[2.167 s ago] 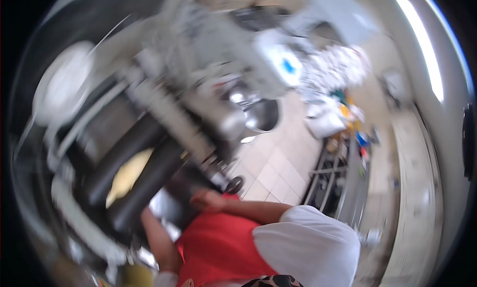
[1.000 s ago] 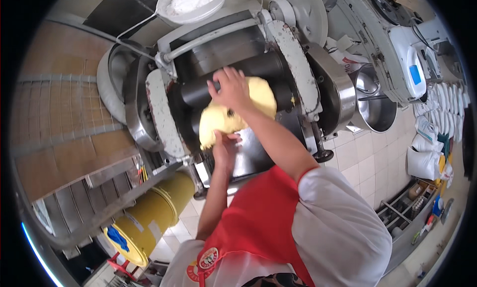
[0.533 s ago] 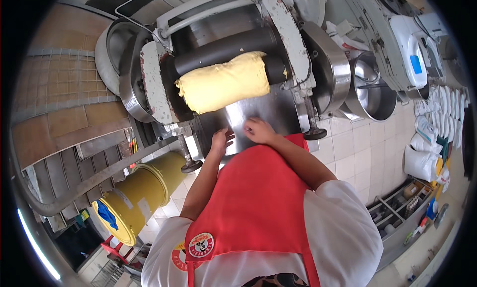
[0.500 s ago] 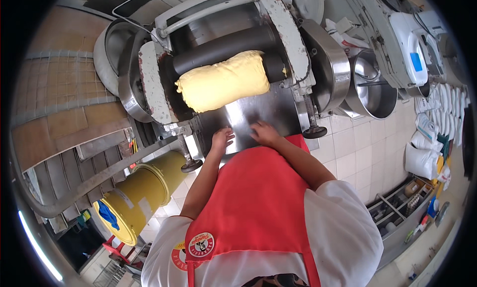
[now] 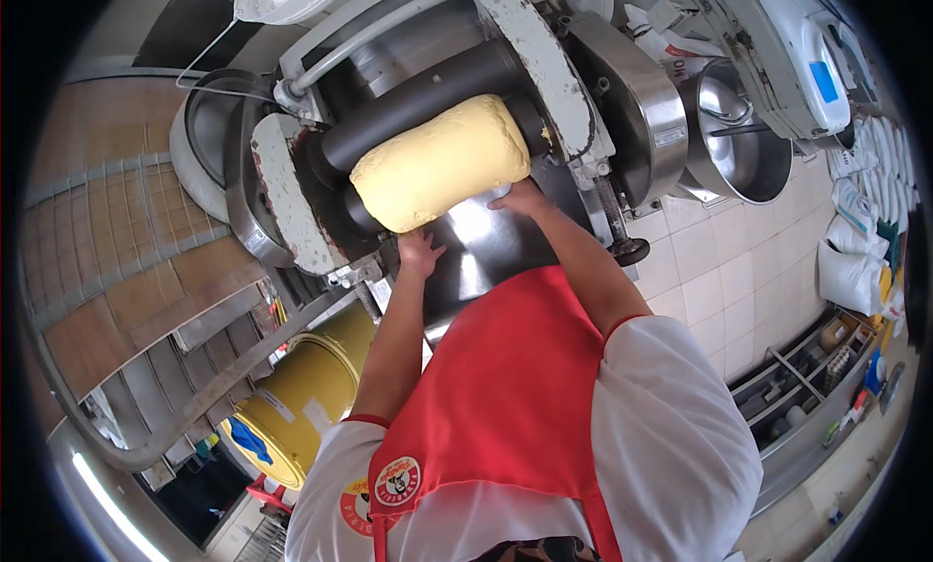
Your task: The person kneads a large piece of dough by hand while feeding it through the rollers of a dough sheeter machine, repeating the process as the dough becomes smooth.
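Note:
A thick roll of pale yellow dough [image 5: 442, 163] rests across the dark rollers [image 5: 428, 100] of a dough sheeter. My left hand [image 5: 420, 253] is at the dough's lower left corner, fingers apart, with its fingertips at or just under the edge. By the lower right end of the dough is my right hand [image 5: 523, 199]. Its thumb points out to the side, while the other fingers are partly hidden by the dough. Neither hand grips the dough. Below it slopes the shiny metal plate [image 5: 486, 256] of the machine.
Chipped side frames [image 5: 549, 76] flank the rollers. A black-knobbed screw [image 5: 630, 251] sticks out at the right. Steel mixing bowl [image 5: 758, 163] stands farther right, and white sacks [image 5: 855, 280] lie beyond. At the left are a wire-grid rack [image 5: 126, 212] and a yellow drum [image 5: 301, 387].
Both hands have moved forward from over the metal plate to the dough's lower edge. The dough looks smoother and has turned on the rollers. My view has shifted slightly.

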`<state>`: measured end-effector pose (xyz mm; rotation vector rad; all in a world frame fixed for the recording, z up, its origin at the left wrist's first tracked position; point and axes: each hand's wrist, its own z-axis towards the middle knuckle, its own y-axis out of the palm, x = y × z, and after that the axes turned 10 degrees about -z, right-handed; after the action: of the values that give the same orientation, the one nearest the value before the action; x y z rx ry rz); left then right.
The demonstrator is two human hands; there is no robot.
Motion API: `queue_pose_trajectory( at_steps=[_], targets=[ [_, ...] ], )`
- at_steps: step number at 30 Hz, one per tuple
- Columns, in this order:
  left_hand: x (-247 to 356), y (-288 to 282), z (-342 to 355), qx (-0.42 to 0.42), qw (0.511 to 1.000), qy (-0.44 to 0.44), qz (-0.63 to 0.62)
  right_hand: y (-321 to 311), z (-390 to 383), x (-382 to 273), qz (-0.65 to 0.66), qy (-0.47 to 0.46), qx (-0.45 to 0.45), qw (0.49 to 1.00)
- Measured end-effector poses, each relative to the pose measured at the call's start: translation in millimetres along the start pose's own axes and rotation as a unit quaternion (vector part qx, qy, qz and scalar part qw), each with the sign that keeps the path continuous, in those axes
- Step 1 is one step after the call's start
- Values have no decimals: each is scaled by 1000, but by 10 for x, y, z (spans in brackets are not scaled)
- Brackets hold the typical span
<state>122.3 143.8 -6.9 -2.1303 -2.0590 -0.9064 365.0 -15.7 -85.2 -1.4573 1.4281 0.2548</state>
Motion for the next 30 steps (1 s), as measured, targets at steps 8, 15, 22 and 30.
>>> queue_pose_trajectory(
  at_steps=[8, 15, 22, 30],
  targets=[
    [129, 103, -25, -80, 993, 33, 76, -612, -232, -642, -69, -86, -186, 976],
    [-32, 306, -158, 53, 995, 49, 64, -665, -635, -981, 204, -74, -177, 960],
    [-451, 92, -133, -8, 992, 119, 47, -709, -1049, -1622, 391, -46, -155, 906],
    [-578, 741, -1141, -257, 937, 4, -235, -376, -1535, -2004, 45, -135, 230, 963]
  ],
)
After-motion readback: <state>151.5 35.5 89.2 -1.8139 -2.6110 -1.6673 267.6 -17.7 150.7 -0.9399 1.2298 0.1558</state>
